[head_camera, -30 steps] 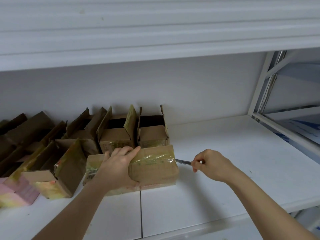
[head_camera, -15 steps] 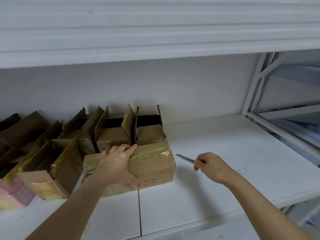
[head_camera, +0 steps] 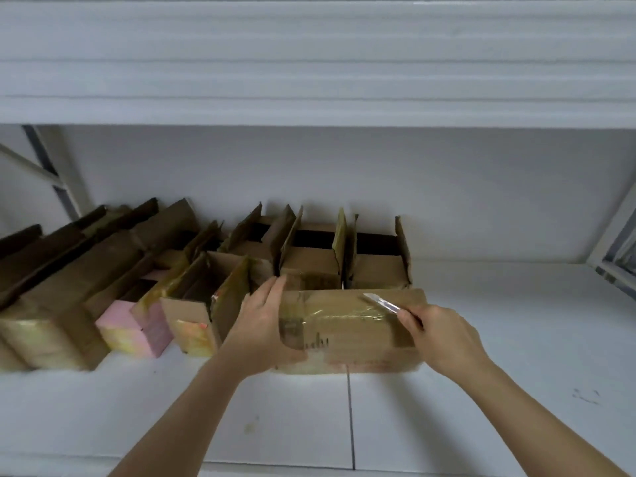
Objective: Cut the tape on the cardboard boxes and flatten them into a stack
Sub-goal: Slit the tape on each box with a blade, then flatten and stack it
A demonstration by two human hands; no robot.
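Note:
A closed cardboard box [head_camera: 358, 333] sealed with clear yellowish tape [head_camera: 344, 313] lies on the white shelf [head_camera: 481, 390] in front of me. My left hand [head_camera: 261, 321] grips its left end, fingers over the top edge. My right hand [head_camera: 444, 333] holds a small utility knife [head_camera: 382, 302] over the box's top right part. The blade tip points left and lies on or just above the tape.
Several opened cardboard boxes [head_camera: 309, 256] with raised flaps stand in rows behind and to the left, one pink-sided box [head_camera: 137, 330] among them. An upper shelf [head_camera: 309, 63] hangs overhead. A metal frame post [head_camera: 609, 249] stands at the right.
My right hand has brought the knife from beside the box's right end up onto its taped top. The view has swung left, showing more opened boxes. My left hand keeps its hold.

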